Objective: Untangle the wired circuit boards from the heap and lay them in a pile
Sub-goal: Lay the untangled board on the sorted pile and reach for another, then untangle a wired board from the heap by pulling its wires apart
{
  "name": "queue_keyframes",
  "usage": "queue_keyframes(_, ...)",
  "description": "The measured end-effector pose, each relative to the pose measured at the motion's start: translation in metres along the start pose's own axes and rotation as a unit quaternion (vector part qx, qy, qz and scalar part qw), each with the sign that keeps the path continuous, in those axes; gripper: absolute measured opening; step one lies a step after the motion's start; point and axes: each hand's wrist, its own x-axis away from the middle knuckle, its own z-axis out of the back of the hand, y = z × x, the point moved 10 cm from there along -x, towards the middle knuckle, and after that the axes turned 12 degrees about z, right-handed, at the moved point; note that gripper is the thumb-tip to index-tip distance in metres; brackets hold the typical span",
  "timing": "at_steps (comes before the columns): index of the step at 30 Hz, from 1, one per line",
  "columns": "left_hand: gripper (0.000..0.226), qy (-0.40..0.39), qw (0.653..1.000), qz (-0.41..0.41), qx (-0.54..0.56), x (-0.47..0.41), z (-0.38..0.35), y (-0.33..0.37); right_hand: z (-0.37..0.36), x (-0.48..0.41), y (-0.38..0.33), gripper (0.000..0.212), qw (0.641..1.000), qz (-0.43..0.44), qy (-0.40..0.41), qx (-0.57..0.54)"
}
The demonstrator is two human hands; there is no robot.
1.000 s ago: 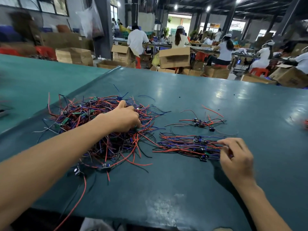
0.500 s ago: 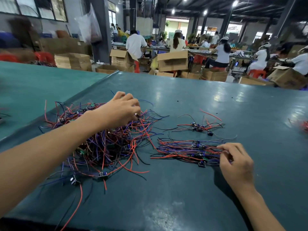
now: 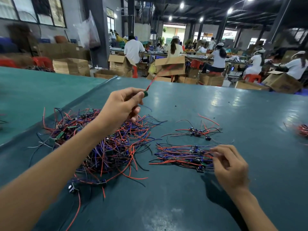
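A tangled heap (image 3: 106, 144) of red, blue and black wires with small circuit boards lies on the dark green table (image 3: 183, 205), left of centre. My left hand (image 3: 121, 107) is raised above the heap and pinches a small green circuit board (image 3: 145, 94); its red wire points up and away, while other wires trail down towards the heap. To the right lies a straightened pile of wired boards (image 3: 183, 155). My right hand (image 3: 230, 165) sits at the pile's right end, fingers curled on the wire ends.
A smaller group of wired boards (image 3: 198, 131) lies behind the pile. More red wires (image 3: 302, 130) show at the far right edge. A second green table (image 3: 33, 84) adjoins on the left. Cardboard boxes and seated workers fill the background.
My left hand has risen from the heap, lifting a green board and its wires clear. My right hand has stayed at the pile's right end.
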Motion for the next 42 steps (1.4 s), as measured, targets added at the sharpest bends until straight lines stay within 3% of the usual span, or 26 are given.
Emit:
queue_keyframes(1, 0.024, -0.037, 0.99, 0.073, 0.118, -0.001, -0.01, -0.019, -0.007, -0.009, -0.014, 0.016, 0.999, 0.011, -0.002, -0.037)
queue_keyframes(3, 0.026, -0.106, 0.932, 0.189, 0.289, 0.007, -0.038, -0.052, -0.03, -0.025, -0.042, 0.014, 0.991, 0.005, -0.018, -0.131)
queue_keyframes(5, 0.026, -0.155, 0.87, 0.259, 0.39, 0.016, -0.064, -0.076, -0.062, -0.04, -0.059, 0.014, 0.962, -0.085, -0.027, -0.259)
queue_keyframes(7, 0.027, -0.176, 0.838, 0.297, 0.422, 0.023, -0.083, -0.1, -0.098, -0.052, -0.061, 0.013, 0.906, -0.215, -0.034, -0.362)
queue_keyframes(10, 0.023, -0.185, 0.831, 0.314, 0.42, 0.031, -0.099, -0.132, -0.152, -0.058, -0.054, 0.024, 0.847, -0.332, -0.165, -0.382)
queue_keyframes(13, 0.019, -0.188, 0.846, 0.294, 0.404, 0.032, -0.099, -0.149, -0.182, -0.051, -0.049, 0.032, 0.79, -0.365, -0.3, -0.391)
queue_keyframes(17, 0.024, -0.185, 0.868, 0.266, 0.376, 0.029, -0.095, -0.151, -0.197, -0.053, -0.047, 0.023, 0.74, -0.358, -0.362, -0.44)
queue_keyframes(21, 0.022, -0.109, 0.935, 0.217, 0.257, 0.005, -0.089, -0.13, -0.204, -0.075, -0.038, 0.025, 0.735, -0.361, -0.325, -0.473)
queue_keyframes(23, 0.026, -0.118, 0.958, 0.182, 0.188, -0.014, -0.091, -0.106, -0.199, -0.091, -0.026, 0.03, 0.732, -0.362, -0.269, -0.511)
queue_keyframes(26, 0.022, -0.106, 0.98, 0.129, 0.108, -0.033, -0.093, -0.09, -0.187, -0.098, -0.001, 0.024, 0.775, -0.361, -0.216, -0.471)
queue_keyframes(28, 0.013, -0.091, 0.985, 0.114, 0.091, -0.032, -0.097, -0.105, -0.185, -0.089, 0.01, 0.026, 0.802, -0.366, -0.212, -0.422)
queue_keyframes(30, 0.019, -0.075, 0.98, 0.136, 0.127, -0.023, -0.103, -0.13, -0.188, -0.075, 0.016, 0.026, 0.812, -0.373, -0.224, -0.388)
queue_keyframes(32, 0.033, -0.055, 0.974, 0.166, 0.145, -0.017, -0.104, -0.153, -0.194, -0.059, 0.02, 0.024, 0.803, -0.392, -0.25, -0.373)
queue_keyframes(36, 0.025, -0.025, 0.983, 0.157, 0.091, -0.011, -0.101, -0.165, -0.199, -0.04, 0.03, 0.022, 0.78, -0.426, -0.256, -0.379)
queue_keyframes(42, 0.025, -0.028, 0.978, 0.166, 0.121, -0.013, -0.091, -0.169, -0.196, -0.064, 0.043, 0.019, 0.791, -0.42, -0.236, -0.377)
